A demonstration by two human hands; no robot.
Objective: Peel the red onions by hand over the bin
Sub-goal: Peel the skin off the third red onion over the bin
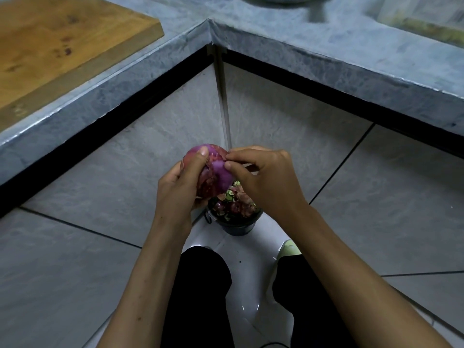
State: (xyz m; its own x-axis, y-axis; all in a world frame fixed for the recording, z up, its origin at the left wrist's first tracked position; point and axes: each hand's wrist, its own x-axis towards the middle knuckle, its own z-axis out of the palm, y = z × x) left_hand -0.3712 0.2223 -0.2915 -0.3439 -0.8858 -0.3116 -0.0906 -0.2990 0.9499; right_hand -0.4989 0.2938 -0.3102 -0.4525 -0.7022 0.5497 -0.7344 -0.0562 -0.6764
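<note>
A red onion (218, 172) is held in the middle of the view, part purple flesh, part dry reddish skin. My left hand (180, 184) wraps around its left side with the thumb on top. My right hand (261, 177) pinches the skin at the onion's right side with fingertips and thumb. Directly below the hands stands a small black bin (238, 226) on the floor, filled with onion skins and green scraps.
A grey stone counter (326, 46) forms an inner corner above the bin. A wooden cutting board (57, 43) lies on its left wing. Tiled cabinet fronts flank the bin. My legs in black trousers (200, 285) and a pale shoe (288, 249) stand on the white floor.
</note>
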